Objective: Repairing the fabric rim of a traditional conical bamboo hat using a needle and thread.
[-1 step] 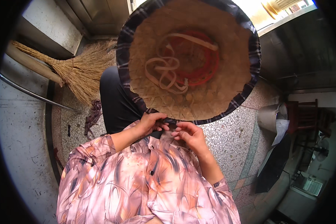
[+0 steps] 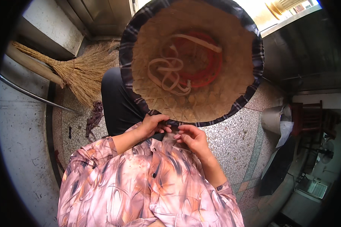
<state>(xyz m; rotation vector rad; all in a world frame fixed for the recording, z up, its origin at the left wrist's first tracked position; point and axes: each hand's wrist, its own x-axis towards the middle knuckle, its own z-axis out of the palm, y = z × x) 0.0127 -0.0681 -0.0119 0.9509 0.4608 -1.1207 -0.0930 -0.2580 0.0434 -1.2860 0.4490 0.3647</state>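
A large round hat (image 2: 233, 64), woven inside with a dark plaid cloth edge, is tilted up over my lap. A red ring (image 2: 216, 70) and a loose pale strap (image 2: 201, 43) lie inside it. My left hand (image 2: 153, 124) grips the plaid edge at the bottom of the brim, fingers curled. Just right of it, my right hand (image 2: 190, 135) has its thumb and fingers bent toward the same edge in a pinch; what lies between those fingertips is too small to make out.
Straw brooms (image 2: 77, 72) rest at the left beside a metal rail (image 2: 38, 94). Dark purple strands (image 2: 94, 117) lie on the speckled floor (image 2: 231, 143). At the right are a metal bucket (image 2: 271, 119), wooden chair (image 2: 307, 117), fan (image 2: 324, 151) and dark flat object (image 2: 276, 166).
The fingers of my right hand have shifted very slightly at the brim. The hat and my left hand look practically the same.
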